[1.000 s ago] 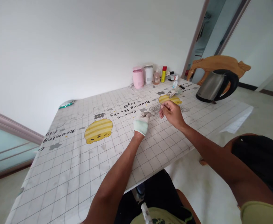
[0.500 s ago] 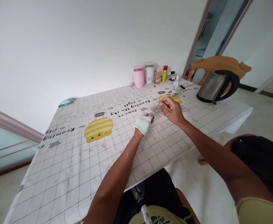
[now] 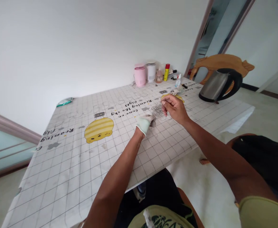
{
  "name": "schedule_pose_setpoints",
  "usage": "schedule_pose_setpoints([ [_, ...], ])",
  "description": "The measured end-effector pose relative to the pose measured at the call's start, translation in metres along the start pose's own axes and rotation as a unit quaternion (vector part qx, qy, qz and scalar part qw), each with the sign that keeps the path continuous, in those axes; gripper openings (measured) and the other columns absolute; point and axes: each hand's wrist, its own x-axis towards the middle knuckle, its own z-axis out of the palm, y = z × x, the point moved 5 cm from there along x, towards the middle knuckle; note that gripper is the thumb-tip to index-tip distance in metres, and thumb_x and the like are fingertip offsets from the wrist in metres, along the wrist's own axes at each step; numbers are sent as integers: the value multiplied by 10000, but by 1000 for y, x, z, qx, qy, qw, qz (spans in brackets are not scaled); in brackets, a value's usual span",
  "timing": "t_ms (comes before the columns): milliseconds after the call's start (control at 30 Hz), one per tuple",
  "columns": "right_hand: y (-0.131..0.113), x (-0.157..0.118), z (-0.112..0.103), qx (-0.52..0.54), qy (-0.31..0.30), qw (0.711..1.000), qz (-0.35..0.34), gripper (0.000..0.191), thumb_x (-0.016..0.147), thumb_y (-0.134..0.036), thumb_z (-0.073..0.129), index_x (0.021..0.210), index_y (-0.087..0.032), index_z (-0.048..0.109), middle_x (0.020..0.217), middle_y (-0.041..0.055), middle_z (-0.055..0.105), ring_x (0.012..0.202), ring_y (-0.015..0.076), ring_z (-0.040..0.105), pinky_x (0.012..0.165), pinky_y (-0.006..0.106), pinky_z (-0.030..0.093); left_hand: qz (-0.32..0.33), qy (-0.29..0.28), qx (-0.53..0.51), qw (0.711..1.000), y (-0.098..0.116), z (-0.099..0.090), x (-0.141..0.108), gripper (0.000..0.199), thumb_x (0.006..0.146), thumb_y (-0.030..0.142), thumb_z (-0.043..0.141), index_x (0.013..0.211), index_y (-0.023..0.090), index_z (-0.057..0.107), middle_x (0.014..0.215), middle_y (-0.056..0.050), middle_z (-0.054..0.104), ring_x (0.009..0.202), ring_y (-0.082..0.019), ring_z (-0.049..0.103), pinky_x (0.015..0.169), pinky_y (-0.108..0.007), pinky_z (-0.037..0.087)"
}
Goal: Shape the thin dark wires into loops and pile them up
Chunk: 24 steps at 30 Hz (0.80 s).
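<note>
A tangle of thin grey strands (image 3: 157, 110) lies inward from the near edge of the white checked surface (image 3: 120, 152), partly behind the bare right hand (image 3: 175, 108). Its fingers and those of the white-gloved left hand (image 3: 145, 123) curl; whether they grip anything, I can't tell.

Along the wall (image 3: 70, 47) — a pink canister (image 3: 140, 76) stands just beside a white canister (image 3: 151, 72), then a pinkish bottle (image 3: 159, 77) and a red-capped yellow can (image 3: 166, 73). Steel kettle (image 3: 212, 86) stands at right, wooden chair (image 3: 224, 59) behind it — green-edged packet (image 3: 65, 102) lies at the table's (image 3: 58, 177) far left corner.
</note>
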Motion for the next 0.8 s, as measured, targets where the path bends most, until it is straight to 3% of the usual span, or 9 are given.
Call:
schedule_pose_setpoints([
  [167, 26, -1, 6, 155, 103, 979, 83, 350, 866, -509, 761, 898, -250, 529, 716, -36, 575, 562, 134, 584, 500, 284, 519, 33, 73, 58, 995, -1, 5, 1, 215, 850, 277, 627, 655, 189, 611, 581, -8, 597, 563, -131, 532, 577, -270, 405],
  [300, 19, -4, 3, 160, 47, 982, 84, 369, 826, -513, 803, 911, -251, 559, 681, -45, 540, 554, 131, 547, 471, 264, 486, 44, 40, -45, 997, -3, 4, 0, 145, 857, 286, 652, 850, 151, 706, 612, 6, 603, 586, -126, 545, 623, -266, 455],
  [433, 2, -4, -19, 140, -16, 988, 59, 337, 820, -491, 829, 893, -240, 617, 608, -52, 499, 511, 126, 488, 425, 253, 432, 40, -43, -91, 994, 3, -3, -1, 273, 799, 340, 759, 955, 117, 740, 633, 3, 604, 611, -131, 571, 654, -273, 486],
  [533, -4, -5, -32, 79, -49, 994, 55, 299, 851, -479, 813, 916, -228, 663, 592, -45, 533, 483, 126, 496, 429, 265, 438, 34, -78, -56, 995, 9, -5, -1, 305, 797, 387, 776, 947, 123, 747, 628, -7, 612, 624, -141, 585, 681, -285, 497],
  [667, -5, -12, -30, -70, -106, 990, 56, 295, 931, -492, 729, 896, -199, 718, 555, -26, 584, 444, 113, 506, 441, 258, 425, 69, -66, 56, 994, 18, -7, -1, 307, 838, 433, 725, 958, 155, 778, 670, -29, 672, 682, -166, 625, 704, -285, 494],
  [800, -2, -16, -29, -107, -70, 989, 70, 316, 944, -491, 715, 857, -187, 737, 514, -26, 565, 404, 97, 472, 384, 232, 363, 106, -65, 92, 988, 21, -11, -1, 312, 860, 450, 680, 936, 171, 797, 683, -25, 675, 711, -171, 639, 711, -279, 494],
])
